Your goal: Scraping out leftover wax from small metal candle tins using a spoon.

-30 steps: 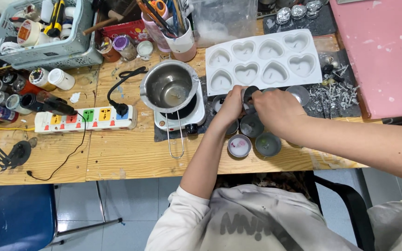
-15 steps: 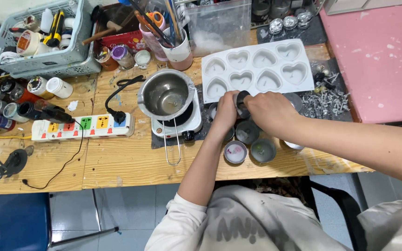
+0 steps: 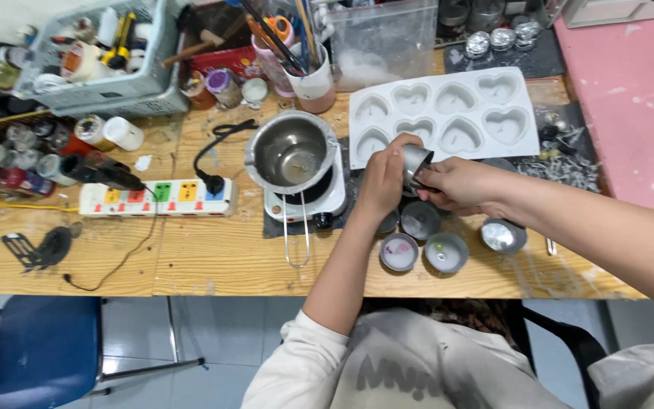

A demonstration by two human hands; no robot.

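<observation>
My left hand (image 3: pixel 382 180) and right hand (image 3: pixel 459 184) together grasp a small round silver metal tin (image 3: pixel 415 162), tilted above the wooden table (image 3: pixel 191 257), just below the white heart-shaped silicone mould (image 3: pixel 448 113).

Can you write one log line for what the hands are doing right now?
left hand: steadies small metal cup | right hand: grips same cup | place: above round tins, beside white heart mould

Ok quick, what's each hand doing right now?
Left hand: closed on the small metal tin, lifted above the table.
Right hand: closed on the same tin from the other side.
</observation>
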